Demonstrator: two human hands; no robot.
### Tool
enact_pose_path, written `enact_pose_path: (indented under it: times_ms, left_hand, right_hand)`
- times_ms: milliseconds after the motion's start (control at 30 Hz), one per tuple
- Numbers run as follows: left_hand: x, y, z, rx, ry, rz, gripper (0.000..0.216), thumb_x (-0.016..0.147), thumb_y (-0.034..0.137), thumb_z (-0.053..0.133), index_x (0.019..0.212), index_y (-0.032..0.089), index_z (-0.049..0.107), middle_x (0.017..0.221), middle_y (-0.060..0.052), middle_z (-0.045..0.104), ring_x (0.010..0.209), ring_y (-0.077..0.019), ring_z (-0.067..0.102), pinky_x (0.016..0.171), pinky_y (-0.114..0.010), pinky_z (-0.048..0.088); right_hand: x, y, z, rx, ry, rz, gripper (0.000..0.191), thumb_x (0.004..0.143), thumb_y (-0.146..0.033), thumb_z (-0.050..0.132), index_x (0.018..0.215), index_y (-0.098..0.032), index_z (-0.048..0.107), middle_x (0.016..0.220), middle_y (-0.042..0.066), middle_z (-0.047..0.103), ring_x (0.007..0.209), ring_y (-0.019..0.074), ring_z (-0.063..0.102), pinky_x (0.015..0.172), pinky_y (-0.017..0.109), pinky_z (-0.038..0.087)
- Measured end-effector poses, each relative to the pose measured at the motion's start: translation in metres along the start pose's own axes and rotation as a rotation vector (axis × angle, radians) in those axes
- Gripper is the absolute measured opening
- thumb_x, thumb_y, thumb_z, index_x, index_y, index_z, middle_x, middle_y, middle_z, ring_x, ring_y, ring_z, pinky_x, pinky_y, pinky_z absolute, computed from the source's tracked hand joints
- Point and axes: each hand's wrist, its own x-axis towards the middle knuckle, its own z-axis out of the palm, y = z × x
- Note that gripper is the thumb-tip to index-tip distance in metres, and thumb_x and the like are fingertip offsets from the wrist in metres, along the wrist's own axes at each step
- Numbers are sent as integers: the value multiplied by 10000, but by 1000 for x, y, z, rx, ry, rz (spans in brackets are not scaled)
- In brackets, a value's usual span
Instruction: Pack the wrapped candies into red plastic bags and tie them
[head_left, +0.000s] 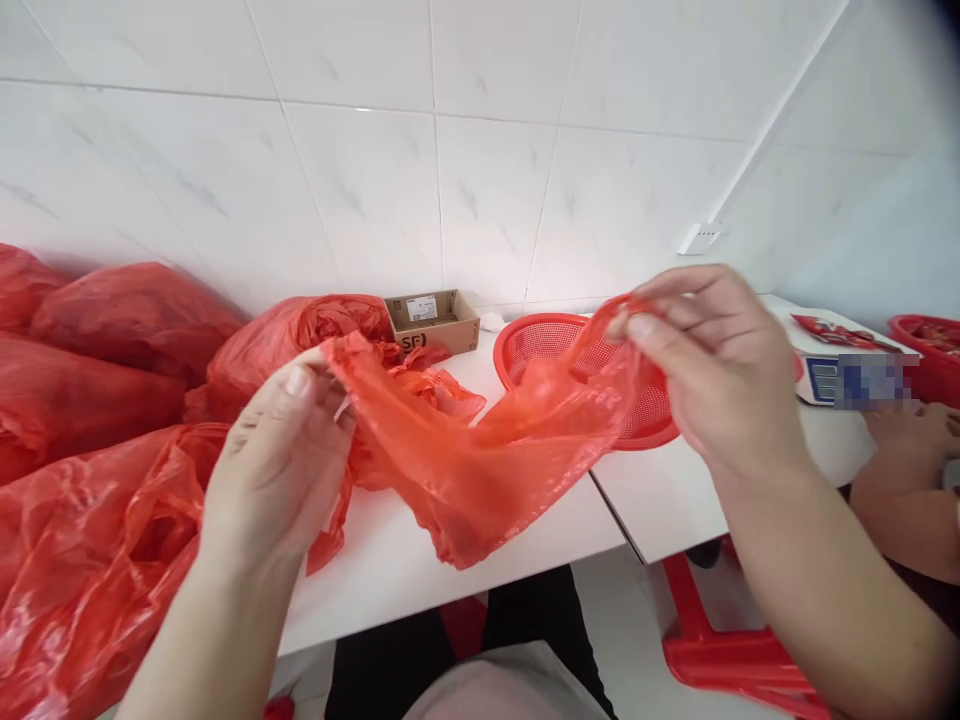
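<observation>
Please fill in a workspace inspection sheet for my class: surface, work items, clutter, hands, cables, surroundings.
Surface: white tabletops with a dark seam.
Work items: thin red bag, held up; red mesh basket behind it.
Clutter: bulging red bags at left; open cardboard box near the wall.
Hands: left hand and right hand each grip one end of the thin red bag.
Cables: nothing seen; white strip runs to wall socket.
Surroundings: tiles on the wall; red stool, scale and another person's arm at right.

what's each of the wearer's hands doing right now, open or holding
Left hand: closed, pinching one corner of the red plastic bag.
Right hand: closed, gripping the bag's other end.
</observation>
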Motion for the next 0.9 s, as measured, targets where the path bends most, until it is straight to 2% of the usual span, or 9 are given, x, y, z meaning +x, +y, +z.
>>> enact_pose_path:
  times_ms: [133,233,300,400,467,567,700,800,900]
  left_hand:
    - [6,-8,3,-9,-217,89,464,862,522,597,1275,311,601,1269,-25,630,1156,-233,595,941,-355,528]
    - [8,-12,4,115,-435,-30,664,898,491,556,1493,414,272,1152,-55,664,1069,-259,644,901,-429,542]
    - [12,-13,5,267,-558,-94,752,891,418,600,1517,420,182,1112,-59,668,1090,-268,632,929,-448,517]
    - [20,-13,13,485,-671,-146,778,830,332,694,1495,372,293,1367,-78,535,1313,-307,459,1043,-460,425]
    - [25,-12,21,553,-727,-156,660,827,330,691,1430,306,424,1399,-85,503,1321,-318,435,1045,-467,413]
    - [28,-14,31,542,-715,-179,447,859,339,648,1283,228,561,1214,-86,614,1156,-287,553,960,-436,458]
    - [27,-20,25,266,-670,-285,598,839,366,676,1389,264,464,965,-47,634,909,-197,592,838,-348,474]
    - [24,-24,10,65,-554,-341,719,860,430,638,1487,337,299,719,38,495,608,-98,450,678,-277,453]
    - [22,-25,0,15,-438,-344,767,880,453,602,1516,389,179,717,48,451,562,-78,380,627,-256,421]
  right_hand:
    - [2,-11,13,95,-129,37,113,875,-174,619,971,-232,626,848,-4,664,858,151,662,791,306,532]
    - [1,-13,26,191,-157,56,88,900,-196,586,970,-234,623,844,-6,662,841,148,661,778,311,540]
    - [1,-17,36,228,-216,46,80,909,-200,577,966,-228,626,853,-2,667,835,142,657,770,303,540]
    - [1,-27,55,237,-390,23,99,924,-203,561,995,-215,628,905,9,682,883,141,658,811,303,537]
    - [2,-33,67,219,-524,-6,119,920,-191,560,1015,-205,631,966,19,685,933,143,653,856,309,532]
    - [4,-36,80,221,-616,-40,156,915,-165,549,1044,-206,627,1025,24,677,999,145,641,917,322,515]
    - [5,-30,71,349,-557,108,179,925,-213,554,1099,-227,596,1042,33,682,991,162,647,920,348,505]
    - [3,-20,49,539,-447,290,147,912,-252,580,1059,-258,572,949,2,686,790,144,667,749,305,540]
    - [0,-8,26,602,-284,404,78,911,-248,576,985,-269,561,790,-36,663,571,103,604,555,232,496]
